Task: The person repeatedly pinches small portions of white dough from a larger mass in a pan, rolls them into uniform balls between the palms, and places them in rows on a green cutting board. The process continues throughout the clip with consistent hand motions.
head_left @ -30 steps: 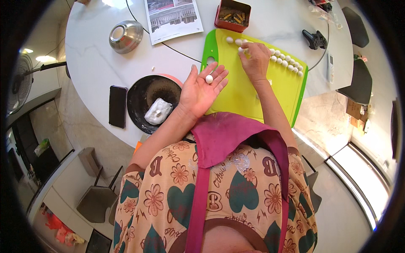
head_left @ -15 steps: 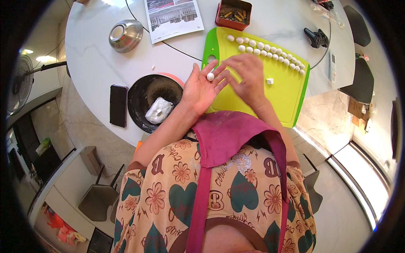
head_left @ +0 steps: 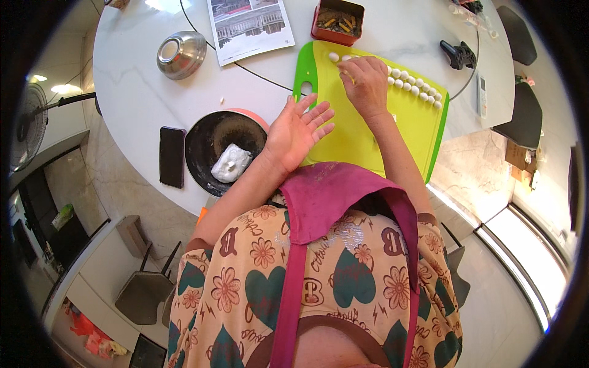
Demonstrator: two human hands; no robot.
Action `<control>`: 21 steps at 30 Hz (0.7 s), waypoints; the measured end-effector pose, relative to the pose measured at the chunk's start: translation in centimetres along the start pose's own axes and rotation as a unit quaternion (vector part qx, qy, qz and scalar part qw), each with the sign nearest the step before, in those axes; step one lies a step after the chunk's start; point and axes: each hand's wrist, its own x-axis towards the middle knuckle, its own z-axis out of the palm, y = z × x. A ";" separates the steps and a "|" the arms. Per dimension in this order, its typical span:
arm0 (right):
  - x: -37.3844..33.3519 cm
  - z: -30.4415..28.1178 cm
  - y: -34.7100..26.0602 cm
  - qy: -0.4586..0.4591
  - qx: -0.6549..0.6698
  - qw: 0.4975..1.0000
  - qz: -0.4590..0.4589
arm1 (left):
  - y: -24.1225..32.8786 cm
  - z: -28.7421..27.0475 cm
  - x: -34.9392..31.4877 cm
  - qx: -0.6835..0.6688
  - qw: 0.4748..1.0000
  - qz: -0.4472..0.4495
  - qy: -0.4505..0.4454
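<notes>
My left hand (head_left: pixel 297 132) is palm up with its fingers spread and nothing on it, beside the left edge of a yellow-green cutting board (head_left: pixel 343 138). My right hand (head_left: pixel 366 89) reaches over the board's upper left, thumb and fingertips pinched. The white dough ball last seen on my left palm seems to be in that pinch, mostly hidden by the fingers. Small white dough balls (head_left: pixel 415 90) lie in two rows along the board's far side, some covered by my right hand. Left of my left forearm, a white dough lump (head_left: pixel 231 164) rests in a black pan (head_left: pixel 199 135).
A dark phone (head_left: pixel 172 156) lies left of the pan. Farther back are an upturned metal bowl (head_left: pixel 181 55), a printed sheet (head_left: pixel 253 30) and a red square tin (head_left: pixel 337 23) with cigarette butts. A black game controller (head_left: pixel 458 55) and white remote (head_left: pixel 482 95) are at the right.
The dough ball has left my left palm. My right hand has moved from beside the left fingers up and right to the rows, its fingers now pinched. The left hand stays nearly still.
</notes>
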 end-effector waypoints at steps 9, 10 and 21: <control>-0.5 -0.2 0.0 -0.029 0.015 0.999 0.022 | 0.1 -1.3 0.2 0.009 1.000 -0.012 -0.008; -0.6 -0.9 0.1 -0.017 0.031 0.998 0.042 | 0.1 -1.4 0.3 0.017 1.000 -0.012 -0.010; -11.3 -8.3 2.7 -0.117 -0.015 0.964 0.237 | -1.5 -1.2 0.6 0.087 0.994 -0.054 0.026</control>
